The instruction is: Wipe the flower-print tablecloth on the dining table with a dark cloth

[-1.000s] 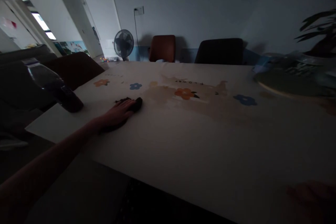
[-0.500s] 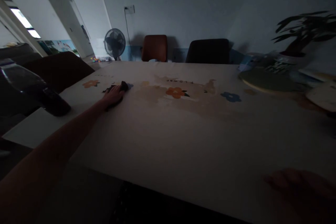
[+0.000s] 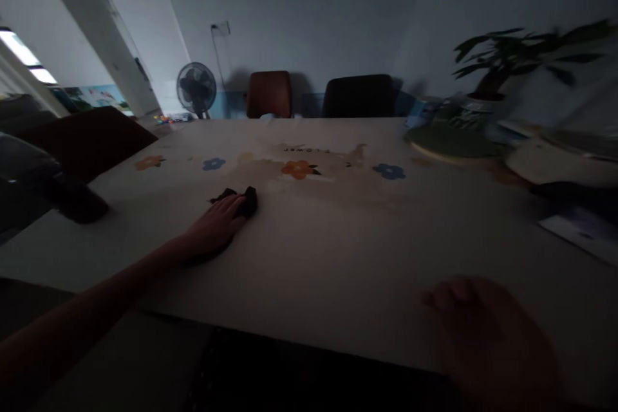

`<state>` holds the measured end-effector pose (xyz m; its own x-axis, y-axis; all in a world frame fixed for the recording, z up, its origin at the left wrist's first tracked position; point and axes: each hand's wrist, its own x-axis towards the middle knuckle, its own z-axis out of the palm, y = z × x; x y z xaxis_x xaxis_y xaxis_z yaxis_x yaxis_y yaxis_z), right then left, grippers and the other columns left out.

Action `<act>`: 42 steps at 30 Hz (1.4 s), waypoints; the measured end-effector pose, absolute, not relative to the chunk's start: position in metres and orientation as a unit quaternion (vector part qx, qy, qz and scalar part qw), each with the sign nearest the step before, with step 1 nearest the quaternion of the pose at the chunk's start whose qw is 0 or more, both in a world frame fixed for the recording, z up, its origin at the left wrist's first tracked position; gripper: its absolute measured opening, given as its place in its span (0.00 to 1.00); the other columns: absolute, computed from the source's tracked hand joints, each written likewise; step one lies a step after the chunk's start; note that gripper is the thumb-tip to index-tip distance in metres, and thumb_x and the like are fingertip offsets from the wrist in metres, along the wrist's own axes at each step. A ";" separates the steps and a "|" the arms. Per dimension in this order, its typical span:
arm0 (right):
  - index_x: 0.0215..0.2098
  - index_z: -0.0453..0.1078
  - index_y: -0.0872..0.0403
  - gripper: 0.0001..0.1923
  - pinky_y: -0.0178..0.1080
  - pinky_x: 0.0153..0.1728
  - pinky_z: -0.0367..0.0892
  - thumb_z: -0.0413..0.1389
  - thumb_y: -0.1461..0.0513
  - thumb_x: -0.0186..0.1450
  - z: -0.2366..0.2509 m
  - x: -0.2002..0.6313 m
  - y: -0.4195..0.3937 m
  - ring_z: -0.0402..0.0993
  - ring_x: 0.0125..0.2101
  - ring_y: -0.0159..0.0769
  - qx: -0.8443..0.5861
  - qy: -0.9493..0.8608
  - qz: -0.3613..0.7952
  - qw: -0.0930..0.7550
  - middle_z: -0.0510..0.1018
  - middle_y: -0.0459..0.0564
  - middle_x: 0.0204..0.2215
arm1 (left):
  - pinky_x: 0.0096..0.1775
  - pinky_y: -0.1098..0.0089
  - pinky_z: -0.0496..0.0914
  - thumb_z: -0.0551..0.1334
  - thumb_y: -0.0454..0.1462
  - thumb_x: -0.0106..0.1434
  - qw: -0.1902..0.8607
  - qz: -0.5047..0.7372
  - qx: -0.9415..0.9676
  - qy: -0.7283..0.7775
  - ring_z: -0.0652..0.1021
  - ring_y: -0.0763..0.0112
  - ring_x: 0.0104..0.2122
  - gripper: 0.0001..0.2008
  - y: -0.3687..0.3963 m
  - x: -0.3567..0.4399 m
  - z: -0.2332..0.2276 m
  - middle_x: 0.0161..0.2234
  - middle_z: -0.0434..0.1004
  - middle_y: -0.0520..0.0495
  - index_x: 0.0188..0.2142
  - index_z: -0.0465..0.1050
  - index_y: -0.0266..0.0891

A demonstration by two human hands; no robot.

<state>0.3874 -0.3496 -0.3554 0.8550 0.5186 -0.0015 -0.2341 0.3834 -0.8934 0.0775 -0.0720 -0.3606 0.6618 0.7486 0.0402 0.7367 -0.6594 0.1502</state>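
Note:
My left hand [image 3: 215, 225] presses down on a dark crumpled cloth [image 3: 248, 203] on the left half of the table, its fingers over the cloth. Part of the cloth is hidden under my palm. My right hand [image 3: 487, 328] is above the near right part of the table, fingers loosely curled, with nothing visible in it; it is dim and a little blurred. The pale tablecloth [image 3: 313, 251] has printed flowers, among them an orange flower [image 3: 298, 170] in the middle. A brownish wet-looking patch [image 3: 347, 190] spreads around that flower.
A dark bottle-like container [image 3: 72, 196] leans at the table's left side. On the right are a potted plant [image 3: 485, 103], a round green mat [image 3: 449, 143], a pale lidded pot [image 3: 550, 158] and a flat white item [image 3: 579, 232]. Chairs and a fan [image 3: 196, 87] stand beyond.
My left hand has slid the cloth nearer and to the right, uncovering a blue flower. My right hand has come further into view. The view has turned slightly right.

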 end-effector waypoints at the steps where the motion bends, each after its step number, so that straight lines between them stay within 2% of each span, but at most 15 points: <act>1: 0.23 0.65 0.52 0.17 0.41 0.22 0.72 0.67 0.53 0.50 -0.355 0.385 -0.350 0.64 0.19 0.30 -0.492 -0.144 0.234 0.826 0.64 0.41 0.22 | 0.67 0.52 0.55 0.46 0.44 0.68 0.059 0.054 0.913 0.401 0.58 0.54 0.68 0.30 -0.077 0.089 -0.361 0.68 0.56 0.39 0.66 0.55 0.34; 8: 0.25 0.68 0.54 0.16 0.34 0.22 0.74 0.69 0.56 0.56 -0.344 0.372 -0.355 0.67 0.19 0.27 -0.394 -0.176 0.268 0.861 0.67 0.39 0.21 | 0.68 0.53 0.54 0.47 0.43 0.68 0.089 0.036 0.950 0.298 0.57 0.55 0.68 0.30 -0.128 0.198 -0.355 0.69 0.54 0.40 0.67 0.55 0.36; 14: 0.23 0.69 0.54 0.15 0.34 0.22 0.74 0.68 0.57 0.57 -0.341 0.371 -0.357 0.68 0.18 0.28 -0.376 -0.177 0.289 0.862 0.68 0.41 0.20 | 0.67 0.55 0.54 0.47 0.44 0.71 0.094 0.059 0.981 0.160 0.58 0.58 0.67 0.28 -0.183 0.316 -0.353 0.68 0.56 0.38 0.67 0.55 0.35; 19: 0.22 0.68 0.54 0.15 0.33 0.22 0.72 0.68 0.58 0.58 -0.340 0.371 -0.359 0.67 0.18 0.28 -0.377 -0.175 0.296 0.860 0.67 0.41 0.20 | 0.66 0.52 0.54 0.47 0.45 0.72 0.115 0.057 0.989 0.067 0.56 0.57 0.68 0.29 -0.199 0.403 -0.353 0.68 0.55 0.39 0.68 0.52 0.36; 22: 0.23 0.67 0.54 0.15 0.34 0.21 0.72 0.67 0.58 0.59 -0.342 0.371 -0.360 0.66 0.17 0.28 -0.381 -0.173 0.292 0.860 0.67 0.41 0.20 | 0.67 0.51 0.50 0.47 0.47 0.72 0.126 0.043 0.990 0.043 0.53 0.59 0.69 0.29 -0.198 0.437 -0.353 0.70 0.53 0.43 0.68 0.51 0.39; 26: 0.23 0.65 0.54 0.16 0.33 0.21 0.71 0.66 0.57 0.60 -0.345 0.371 -0.360 0.66 0.18 0.27 -0.394 -0.174 0.287 0.855 0.66 0.41 0.21 | 0.67 0.41 0.41 0.46 0.50 0.72 0.143 0.034 0.988 0.040 0.50 0.61 0.70 0.29 -0.194 0.456 -0.353 0.70 0.51 0.46 0.68 0.51 0.44; 28: 0.23 0.65 0.54 0.16 0.33 0.21 0.71 0.66 0.57 0.60 -0.345 0.371 -0.359 0.65 0.18 0.27 -0.401 -0.171 0.282 0.854 0.66 0.41 0.21 | 0.67 0.38 0.40 0.47 0.51 0.71 0.148 0.037 0.987 0.054 0.50 0.60 0.70 0.29 -0.193 0.460 -0.353 0.70 0.51 0.47 0.68 0.52 0.45; 30: 0.23 0.66 0.54 0.15 0.33 0.21 0.70 0.66 0.58 0.59 -0.345 0.371 -0.358 0.66 0.19 0.28 -0.406 -0.166 0.279 0.854 0.66 0.41 0.21 | 0.67 0.38 0.42 0.47 0.51 0.71 0.152 0.048 0.984 0.086 0.52 0.58 0.69 0.29 -0.193 0.464 -0.353 0.70 0.51 0.44 0.68 0.53 0.44; 35: 0.23 0.66 0.54 0.16 0.33 0.21 0.71 0.68 0.57 0.56 -0.344 0.372 -0.357 0.67 0.18 0.28 -0.422 -0.166 0.261 0.852 0.67 0.41 0.21 | 0.65 0.40 0.48 0.43 0.48 0.72 0.154 0.081 0.964 0.200 0.51 0.45 0.69 0.32 -0.196 0.464 -0.353 0.68 0.49 0.26 0.67 0.52 0.29; 37: 0.23 0.66 0.54 0.16 0.34 0.21 0.72 0.68 0.56 0.56 -0.343 0.372 -0.357 0.66 0.18 0.28 -0.425 -0.169 0.252 0.853 0.67 0.40 0.20 | 0.65 0.42 0.49 0.44 0.48 0.72 0.151 0.083 0.964 0.202 0.53 0.45 0.68 0.31 -0.197 0.455 -0.353 0.67 0.51 0.25 0.66 0.54 0.28; 42: 0.22 0.68 0.55 0.16 0.34 0.21 0.72 0.69 0.57 0.54 -0.341 0.371 -0.357 0.67 0.18 0.28 -0.425 -0.177 0.248 0.852 0.68 0.41 0.20 | 0.65 0.49 0.54 0.46 0.47 0.72 0.130 0.080 0.976 0.153 0.58 0.50 0.66 0.29 -0.189 0.398 -0.352 0.66 0.57 0.33 0.65 0.57 0.33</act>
<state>0.3713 -0.3571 -0.3408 0.8143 0.5731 0.0917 -0.2716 0.5160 -0.8124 0.3982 -0.1894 -0.3520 0.9407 0.3187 0.1163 0.2772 -0.9197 0.2783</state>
